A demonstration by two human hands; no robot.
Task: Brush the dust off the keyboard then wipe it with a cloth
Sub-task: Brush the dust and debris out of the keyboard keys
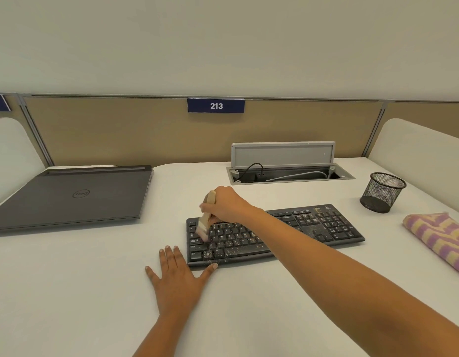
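A black keyboard [326,228] speckled with pale dust lies across the middle of the white desk. My right hand [225,204] grips a wooden-handled brush [205,220] over the keyboard's left end, and its bristles touch the keys there. My right forearm crosses the middle keys and hides them. Flat on the desk lies my left hand [175,274], fingers spread, with the thumb tip against the keyboard's front left corner. A folded purple and yellow striped cloth [439,238] rests at the right edge.
A closed dark laptop [76,194] sits at the left. Behind the keyboard a cable hatch [290,173] stands open with its lid up. A black mesh pen cup [381,191] stands at the back right. A tan partition runs along the back of the desk.
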